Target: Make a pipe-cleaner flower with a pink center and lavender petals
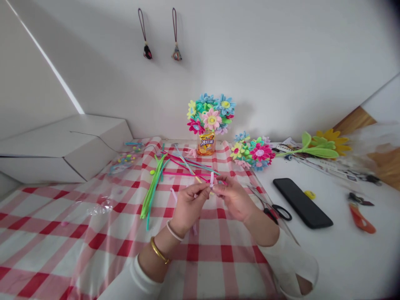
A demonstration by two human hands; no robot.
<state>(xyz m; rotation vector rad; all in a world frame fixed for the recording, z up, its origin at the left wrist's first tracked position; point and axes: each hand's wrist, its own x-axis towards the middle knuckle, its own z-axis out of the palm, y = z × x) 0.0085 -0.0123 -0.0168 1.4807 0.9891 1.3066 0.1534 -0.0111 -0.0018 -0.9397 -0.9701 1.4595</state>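
Over the middle of the table, my left hand [192, 206] and my right hand [236, 199] meet with their fingertips pinched together. Between them is a pale lilac pipe cleaner [212, 178], its upper end bent into a narrow upright loop. Another lilac length [173, 195] pokes out on the left of my left hand. Just behind my hands lie loose pink pipe cleaners [184, 173], crossed with pale ones. Green pipe cleaners [153, 187] rest in a bundle to the left. My fingers partly cover the held piece.
A bottle [206, 143] holding fuzzy flowers stands at the back. More flowers [254, 152] lie right of it. Scissors [270, 207], a black phone [302, 203] and an orange-handled tool [361, 214] are at the right. A white box [62, 146] sits left on the checked cloth [103, 250].
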